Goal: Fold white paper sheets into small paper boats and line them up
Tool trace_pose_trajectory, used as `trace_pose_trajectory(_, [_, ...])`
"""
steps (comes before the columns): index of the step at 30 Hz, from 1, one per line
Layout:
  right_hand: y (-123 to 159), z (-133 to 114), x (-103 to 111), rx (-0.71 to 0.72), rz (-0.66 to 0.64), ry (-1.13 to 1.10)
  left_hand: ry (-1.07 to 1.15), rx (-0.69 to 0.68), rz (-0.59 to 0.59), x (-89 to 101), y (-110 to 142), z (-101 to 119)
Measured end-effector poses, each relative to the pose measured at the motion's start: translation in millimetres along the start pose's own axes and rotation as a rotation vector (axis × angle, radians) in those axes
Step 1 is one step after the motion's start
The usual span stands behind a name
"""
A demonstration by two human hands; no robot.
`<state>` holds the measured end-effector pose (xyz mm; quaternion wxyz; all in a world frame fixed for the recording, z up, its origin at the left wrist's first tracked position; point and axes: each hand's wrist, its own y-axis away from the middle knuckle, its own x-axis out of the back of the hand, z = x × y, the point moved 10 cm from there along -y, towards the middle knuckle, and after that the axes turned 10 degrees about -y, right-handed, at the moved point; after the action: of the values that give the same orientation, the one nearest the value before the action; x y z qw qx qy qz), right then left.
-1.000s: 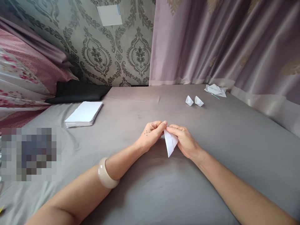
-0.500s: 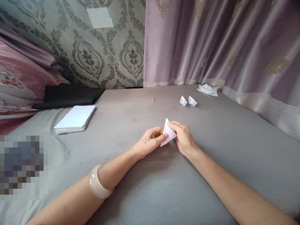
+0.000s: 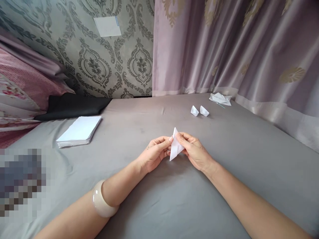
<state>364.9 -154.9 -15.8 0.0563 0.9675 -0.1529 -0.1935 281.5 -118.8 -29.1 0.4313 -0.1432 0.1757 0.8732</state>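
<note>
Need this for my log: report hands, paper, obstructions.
Left hand, right hand: both gripping folded paper. Shape: roughly triangular. Obstructions: none seen at the hands; paper stack and two small folded pieces lie apart.

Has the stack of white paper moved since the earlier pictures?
No: the paper stack keeps its place before the black cloth; the view itself shifted.

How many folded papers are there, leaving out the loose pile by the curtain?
3: one folded paper between the left hand and right hand; small left paper and small right paper, side by side farther back. Others may be hidden.
</note>
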Motion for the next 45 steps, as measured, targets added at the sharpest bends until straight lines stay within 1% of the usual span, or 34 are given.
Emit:
trace_pose_trajectory(3, [-2,3,1,-0.017,-0.011,-0.043,0.045,-0.006,-0.003,1.0,-1,-2])
trace_pose_trajectory(7, [-6,12,-7,-0.067,-0.104,-0.184,0.066,-0.020,0.000,1.1,-2,-2])
trace_pose_trajectory(11, [-7,17,-10,-0.117,-0.142,-0.249,0.053,-0.035,0.012,1.8,-2,0])
trace_pose_trajectory(15, [-7,17,-9,-0.127,-0.133,-0.247,0.033,-0.055,0.014,2.0,-1,2])
trace_pose_trajectory(21, [-8,20,-3,-0.136,-0.088,-0.256,0.010,-0.069,0.013,1.1,0,6])
trace_pose_trajectory(26, [-7,19,-6,-0.131,-0.111,-0.246,-0.009,-0.083,0.012,-1.3,1,10])
trace_pose_trajectory(30, [-5,15,-9,-0.108,-0.130,-0.175,-0.102,-0.113,0.057,1.6,3,15])
trace_pose_trajectory(34, [-3,7,-5,-0.043,-0.059,-0.071,-0.262,-0.113,0.124,7.3,5,17])
trace_pose_trajectory(36, [-2,1,-2,0.015,-0.020,0.014,-0.287,-0.096,0.120,6.9,4,15])
trace_pose_trajectory(39, [-1,-5,-2,0.085,-0.011,0.168,-0.311,-0.077,0.116,6.4,3,12])
trace_pose_trajectory(41, [0,-9,2,0.139,0.038,0.308,-0.366,-0.093,0.200,14.6,3,13])
trace_pose_trajectory(43, [4,-17,5,0.238,0.109,0.467,-0.465,-0.168,0.356,27.8,8,23])
trace_pose_trajectory(45, [9,-23,0,0.351,0.109,0.604,-0.580,-0.263,0.486,35.2,17,35])
